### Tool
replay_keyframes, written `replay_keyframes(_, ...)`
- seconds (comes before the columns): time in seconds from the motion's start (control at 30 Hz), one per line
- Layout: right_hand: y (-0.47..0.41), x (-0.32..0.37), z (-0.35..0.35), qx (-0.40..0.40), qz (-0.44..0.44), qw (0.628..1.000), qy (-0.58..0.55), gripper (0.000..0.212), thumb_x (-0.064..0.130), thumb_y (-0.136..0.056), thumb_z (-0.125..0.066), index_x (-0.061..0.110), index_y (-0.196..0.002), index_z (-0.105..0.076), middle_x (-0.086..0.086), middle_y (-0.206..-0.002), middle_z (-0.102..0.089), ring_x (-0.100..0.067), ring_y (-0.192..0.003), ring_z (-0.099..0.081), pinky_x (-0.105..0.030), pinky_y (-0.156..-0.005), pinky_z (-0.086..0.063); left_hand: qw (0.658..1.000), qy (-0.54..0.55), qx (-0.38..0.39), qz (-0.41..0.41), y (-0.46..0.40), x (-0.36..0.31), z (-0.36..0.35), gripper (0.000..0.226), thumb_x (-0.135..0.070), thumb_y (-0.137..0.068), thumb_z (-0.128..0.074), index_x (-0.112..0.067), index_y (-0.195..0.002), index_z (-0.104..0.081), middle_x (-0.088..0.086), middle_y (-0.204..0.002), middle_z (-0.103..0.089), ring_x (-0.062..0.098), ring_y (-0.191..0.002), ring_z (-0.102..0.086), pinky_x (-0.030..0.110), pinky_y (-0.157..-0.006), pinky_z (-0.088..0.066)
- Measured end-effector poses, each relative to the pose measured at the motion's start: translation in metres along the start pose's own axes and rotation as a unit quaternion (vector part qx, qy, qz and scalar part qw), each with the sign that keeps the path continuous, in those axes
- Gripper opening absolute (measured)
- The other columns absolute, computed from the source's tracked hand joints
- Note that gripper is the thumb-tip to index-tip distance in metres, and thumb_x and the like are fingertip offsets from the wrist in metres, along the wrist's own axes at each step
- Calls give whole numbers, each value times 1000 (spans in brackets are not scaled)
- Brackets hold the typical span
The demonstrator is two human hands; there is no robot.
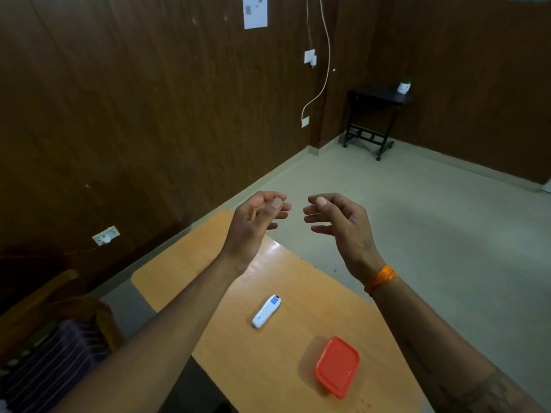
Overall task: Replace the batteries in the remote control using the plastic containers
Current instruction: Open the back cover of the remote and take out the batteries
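Nearest the camera, in the lower right of the frame, a rectangular plastic container with a red lid (337,366) sits closed on the orange-brown wooden table (268,368). Just above and left of it, near the frame's lower centre, a slim white remote control with a small blue patch at its far end (266,311) lies flat on the tabletop, apart from the container and touched by nothing.

Both forearms reach up from the bottom corners. The left hand (256,222) and the right hand (337,219) hover above the table's far edge at mid-frame, palms turned toward each other, fingers loosely curled and holding nothing; a gap separates them. An orange thread band (383,277) wraps the right wrist.

Beyond, a small black side table (377,114) stands in the upper right against the dark wood-panelled wall (119,99), with a white pot (404,86) on top.
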State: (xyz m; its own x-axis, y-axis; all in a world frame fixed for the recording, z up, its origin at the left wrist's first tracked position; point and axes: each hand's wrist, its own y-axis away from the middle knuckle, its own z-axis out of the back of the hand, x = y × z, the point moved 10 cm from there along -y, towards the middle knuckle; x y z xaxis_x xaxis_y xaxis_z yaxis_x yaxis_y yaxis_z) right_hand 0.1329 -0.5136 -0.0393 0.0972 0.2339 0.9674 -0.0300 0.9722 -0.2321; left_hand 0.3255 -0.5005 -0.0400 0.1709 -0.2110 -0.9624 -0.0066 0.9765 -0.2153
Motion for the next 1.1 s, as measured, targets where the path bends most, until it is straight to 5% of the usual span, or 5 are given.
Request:
replay_keyframes(0.27,-32,-32,-24,-95,-35,995,-19,38,41,-99,-52,14,-115,-73,-8,-104,-78,-24,-98,-76,-44,-85,-65,996,26,83,-2,-73,27,26,52,-55,-94,-54,-15,-125,-68,-1,-114,-78,19,-108,-74,38,-92,-58)
replay_keyframes(0.57,-35,-60,-65,-237,-89,966,-61,30,34,-101,-57,13,-113,-75,-10,-103,-79,-29,-99,-76,-51,-86,-64,975,34,216,28,-138,65,50,41,-43,-100,-50,-13,-120,-68,1,-111,-78,20,-105,-74,50,-97,-56)
replay_keyframes(1.1,6,-163,-77,-307,-186,932,-44,20,23,-104,-60,14,-115,-74,-9,-102,-78,-27,-96,-76,-45,-82,-64,946,49,301,111,-118,185,2,36,-39,-98,-56,-10,-114,-71,6,-108,-79,26,-103,-75,51,-93,-57)
